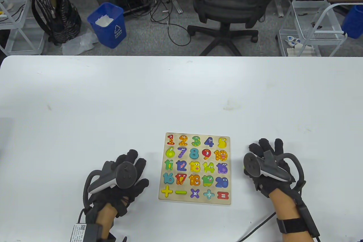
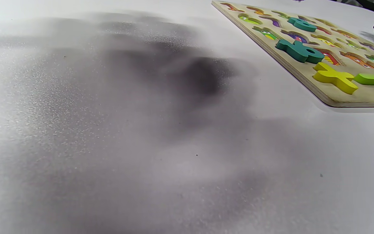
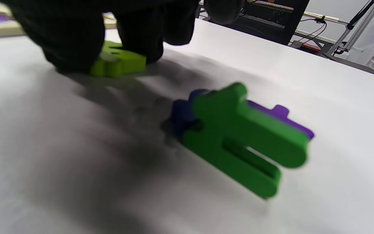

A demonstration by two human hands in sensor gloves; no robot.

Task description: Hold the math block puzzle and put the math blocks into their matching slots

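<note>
The wooden math block puzzle (image 1: 196, 200) lies flat on the table between my hands, its slots showing coloured numbers and signs. In the left wrist view its near edge (image 2: 307, 78) shows a raised teal block (image 2: 299, 50), a yellow plus (image 2: 334, 78) and a lime bar (image 2: 370, 79). My left hand (image 1: 133, 165) rests palm down left of the board, holding nothing. My right hand (image 1: 263, 151) is right of the board; in the right wrist view its fingers (image 3: 73, 42) pinch a lime green block (image 3: 120, 61) that lies on the table.
Near my right hand, a darker green block (image 3: 242, 139) leans on a purple block (image 3: 284, 117) and a blue one (image 3: 180, 112). The white table (image 1: 113, 105) stretches far beyond the board. An office chair (image 1: 227, 0) and a blue bin (image 1: 109, 25) stand past its far edge.
</note>
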